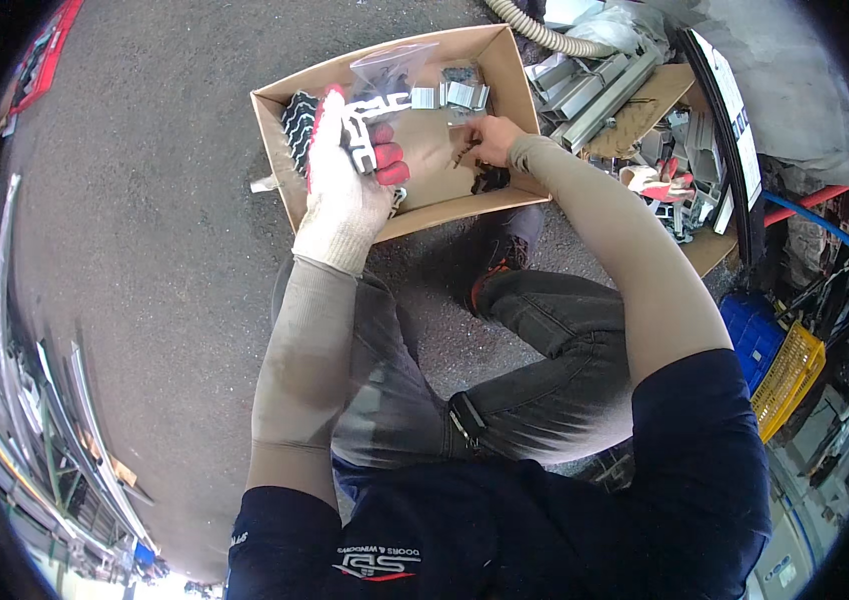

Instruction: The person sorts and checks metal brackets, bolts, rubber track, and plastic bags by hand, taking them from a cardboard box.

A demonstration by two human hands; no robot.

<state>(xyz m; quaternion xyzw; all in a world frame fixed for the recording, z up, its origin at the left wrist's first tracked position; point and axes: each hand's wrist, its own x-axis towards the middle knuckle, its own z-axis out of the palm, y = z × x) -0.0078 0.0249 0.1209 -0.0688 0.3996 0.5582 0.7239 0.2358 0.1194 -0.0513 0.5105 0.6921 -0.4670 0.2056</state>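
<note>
My left hand (pixel 340 190), in a pale knit glove with red-coated fingers, is palm up over the left part of an open cardboard box (pixel 465 211). Its fingers curl around several white slotted brackets (pixel 359 140). My right hand (pixel 494 140) is bare and reaches into the box's right side. Its fingertips are pinched on a small dark piece (pixel 462 147) whose kind I cannot make out. Small black parts (pixel 490 180) lie below that hand. Inside the box are also a clear plastic bag (pixel 395 65), short silver metal pieces (pixel 460 95) and dark wavy strips (pixel 300 125).
Silver metal profiles (pixel 600 95) and offcuts lie on cardboard right of the box, with a red-and-white glove (pixel 657 183) among them. A ribbed hose (pixel 555 38) runs behind. Blue (pixel 751 330) and yellow crates (pixel 790 380) stand at right. Long metal bars (pixel 5 290) line the left.
</note>
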